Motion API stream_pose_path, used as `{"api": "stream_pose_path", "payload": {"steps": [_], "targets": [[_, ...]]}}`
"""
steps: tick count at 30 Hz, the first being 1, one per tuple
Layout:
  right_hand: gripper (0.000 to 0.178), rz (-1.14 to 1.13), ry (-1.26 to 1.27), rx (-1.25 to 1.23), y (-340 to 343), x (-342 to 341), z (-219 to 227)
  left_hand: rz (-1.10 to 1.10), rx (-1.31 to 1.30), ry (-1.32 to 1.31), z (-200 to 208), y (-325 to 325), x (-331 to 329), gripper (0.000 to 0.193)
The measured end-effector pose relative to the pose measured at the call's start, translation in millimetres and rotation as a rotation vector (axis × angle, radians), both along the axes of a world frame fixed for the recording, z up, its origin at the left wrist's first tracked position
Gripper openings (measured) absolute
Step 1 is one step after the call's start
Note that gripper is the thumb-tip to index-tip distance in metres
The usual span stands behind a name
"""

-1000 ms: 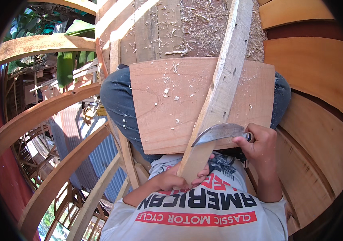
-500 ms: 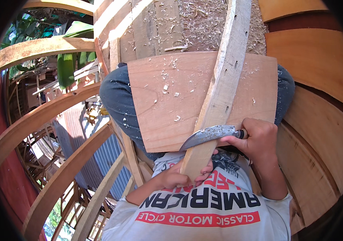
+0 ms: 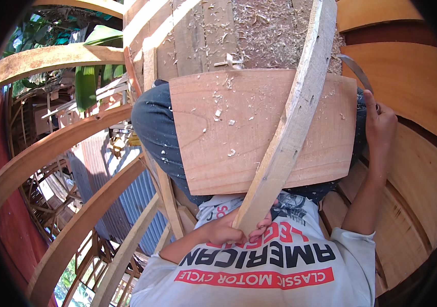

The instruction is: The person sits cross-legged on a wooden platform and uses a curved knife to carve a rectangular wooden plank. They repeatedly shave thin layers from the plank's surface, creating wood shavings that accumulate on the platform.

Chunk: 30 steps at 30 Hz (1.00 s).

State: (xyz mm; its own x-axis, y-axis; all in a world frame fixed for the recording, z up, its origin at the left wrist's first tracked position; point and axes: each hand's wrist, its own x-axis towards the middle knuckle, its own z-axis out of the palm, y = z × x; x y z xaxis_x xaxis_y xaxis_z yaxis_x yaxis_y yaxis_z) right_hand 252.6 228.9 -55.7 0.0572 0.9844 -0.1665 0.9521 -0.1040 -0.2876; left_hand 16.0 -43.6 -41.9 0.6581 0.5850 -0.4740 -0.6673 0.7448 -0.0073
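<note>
Gripping near end of long wooden strip (image 3: 291, 125) with left hand (image 3: 226, 233), with fingers wrapped closed around it, just in front of white shirt (image 3: 259, 294). Got strip running from there diagonally over flat board (image 3: 223, 138) and past its far edge, toward far right. Holding curved knife (image 3: 357, 70) in right hand (image 3: 380, 120), in closed fist, with thumb laid out toward blade. Can't see most of handle inside fist. Pointing blade far and left, near board's far right corner, apart from strip. Got board across lap, over dark trousers (image 3: 152, 123), with small wood chips (image 3: 218, 113) on top. Seeing curly shavings (image 3: 275, 36) at far side, open wooden beams (image 3: 57, 149) at left, wide planks (image 3: 395, 77) at right.
</note>
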Motion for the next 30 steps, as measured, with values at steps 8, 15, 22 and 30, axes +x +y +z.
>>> {"api": "stream_pose_path", "payload": {"steps": [8, 15, 22, 30], "targets": [[0.064, 0.416, 0.282, -0.186, -91, -27, 34, -0.112, 0.154, 0.338, 15, 13, 0, 0.091], [0.066, 0.632, 0.307, -0.208, -121, -36, 37, -0.280, 0.156, 0.518, 23, 15, -2, 0.042], [0.067, 0.702, 0.246, -0.064, -105, -38, 28, -0.137, 0.177, 0.493, 22, 11, 3, 0.060], [0.067, 0.658, 0.200, 0.017, -92, -42, 20, -0.151, 0.192, 0.420, 13, 3, -1, 0.085]]}}
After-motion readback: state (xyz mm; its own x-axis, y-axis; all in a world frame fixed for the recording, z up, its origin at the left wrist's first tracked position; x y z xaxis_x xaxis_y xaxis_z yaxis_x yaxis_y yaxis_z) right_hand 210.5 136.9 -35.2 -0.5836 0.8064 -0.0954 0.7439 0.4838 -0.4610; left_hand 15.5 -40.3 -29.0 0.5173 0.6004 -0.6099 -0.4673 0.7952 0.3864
